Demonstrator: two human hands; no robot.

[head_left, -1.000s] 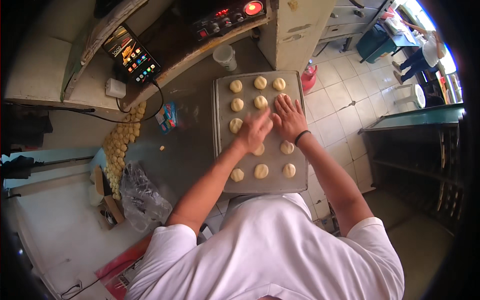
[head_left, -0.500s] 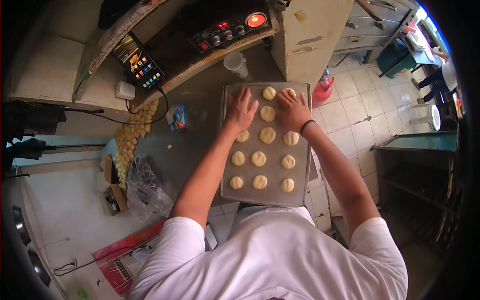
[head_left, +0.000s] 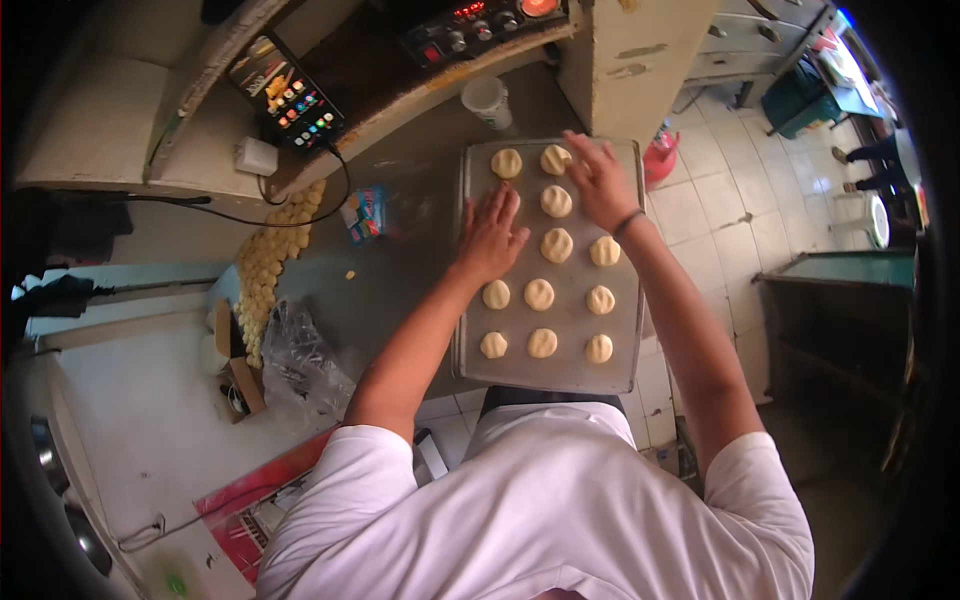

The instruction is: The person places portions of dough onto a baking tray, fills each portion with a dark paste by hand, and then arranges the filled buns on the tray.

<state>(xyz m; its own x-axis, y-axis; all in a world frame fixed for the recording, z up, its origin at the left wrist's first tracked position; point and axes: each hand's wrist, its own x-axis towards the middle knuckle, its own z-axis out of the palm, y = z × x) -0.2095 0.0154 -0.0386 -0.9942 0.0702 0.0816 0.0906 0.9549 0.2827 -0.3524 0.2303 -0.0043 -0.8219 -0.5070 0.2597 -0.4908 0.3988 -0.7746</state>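
Observation:
A metal baking tray [head_left: 572, 372] lies on the counter, with flattened round dough pieces [head_left: 542, 343] set out in rows on it. My left hand [head_left: 490, 236] rests palm down over the tray's left column, fingers stretched out, just nearer than the far-left dough piece [head_left: 506, 163]. Over the far right of the tray is my right hand [head_left: 603, 186], its fingers apart and pointing away, fingertips beside the far middle dough piece [head_left: 556, 159]. Neither hand grips anything. Dough beneath the hands is hidden. Several pieces show shallow dents on top.
Many small dough balls [head_left: 262, 272] are heaped at the counter's left, near a clear plastic bag [head_left: 298, 365] and a blue packet [head_left: 363, 215]. A plastic cup [head_left: 488, 102] stands beyond the tray. A phone [head_left: 288, 92] with a cable leans on the shelf.
My left hand has slid nearer me, uncovering the far-left dough piece. My right hand has shifted slightly, with its fingers more raised and spread. The whole view has shifted a little.

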